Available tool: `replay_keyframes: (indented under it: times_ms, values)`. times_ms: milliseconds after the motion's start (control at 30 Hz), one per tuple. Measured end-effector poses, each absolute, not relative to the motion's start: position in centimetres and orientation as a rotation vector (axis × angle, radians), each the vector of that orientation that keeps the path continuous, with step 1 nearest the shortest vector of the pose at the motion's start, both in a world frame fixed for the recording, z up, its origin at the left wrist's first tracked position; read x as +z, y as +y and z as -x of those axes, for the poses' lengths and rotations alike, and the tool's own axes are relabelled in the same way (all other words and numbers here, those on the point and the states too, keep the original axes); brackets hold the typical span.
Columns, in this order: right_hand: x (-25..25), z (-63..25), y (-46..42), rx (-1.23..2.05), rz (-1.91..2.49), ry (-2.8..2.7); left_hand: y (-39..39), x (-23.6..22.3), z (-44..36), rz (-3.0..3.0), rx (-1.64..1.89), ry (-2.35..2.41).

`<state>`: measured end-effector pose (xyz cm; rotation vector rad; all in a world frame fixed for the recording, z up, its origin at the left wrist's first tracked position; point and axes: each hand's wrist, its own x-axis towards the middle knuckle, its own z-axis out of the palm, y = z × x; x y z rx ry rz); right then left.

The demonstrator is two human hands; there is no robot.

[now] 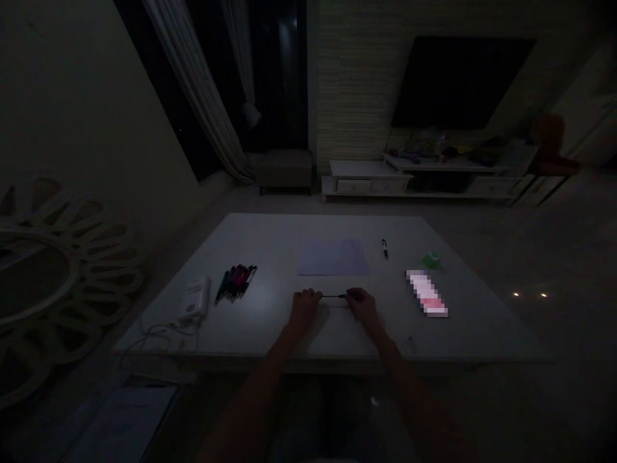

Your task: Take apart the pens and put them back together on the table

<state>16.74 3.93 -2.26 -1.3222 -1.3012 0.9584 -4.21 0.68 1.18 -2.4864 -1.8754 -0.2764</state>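
Observation:
My left hand (pixel 304 308) and my right hand (pixel 364 307) rest close together near the front of a white table (pixel 270 328). Between them they hold a thin black pen (pixel 335 296) level, one end in each hand. Behind the hands lies a pale sheet of paper (pixel 332 257). A bundle of several dark and pink pens (pixel 236 283) lies to the left. A small black marker (pixel 384 248) stands out beyond my right hand. The dim light hides the pen's details.
A white charger (pixel 194 299) with a trailing cable (pixel 154 337) sits at the table's left. On the right lie a green roll (pixel 431 259) and a pink-and-white box (pixel 427 293). A round ornate mirror (pixel 43 283) stands left of the table.

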Motion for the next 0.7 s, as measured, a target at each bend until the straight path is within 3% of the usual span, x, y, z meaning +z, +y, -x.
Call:
replay_keyframes:
  times_ms: [467,700]
  values:
    - [-2.3,-13.9,8.0,0.555,1.459,-1.627,0.8,0.5,7.5,2.383,-0.346,-2.011]
    - [-1.9,-12.7,5.1,0.359,1.271,-1.778,0.7,0.7,7.5,2.411,-0.351,-1.971]
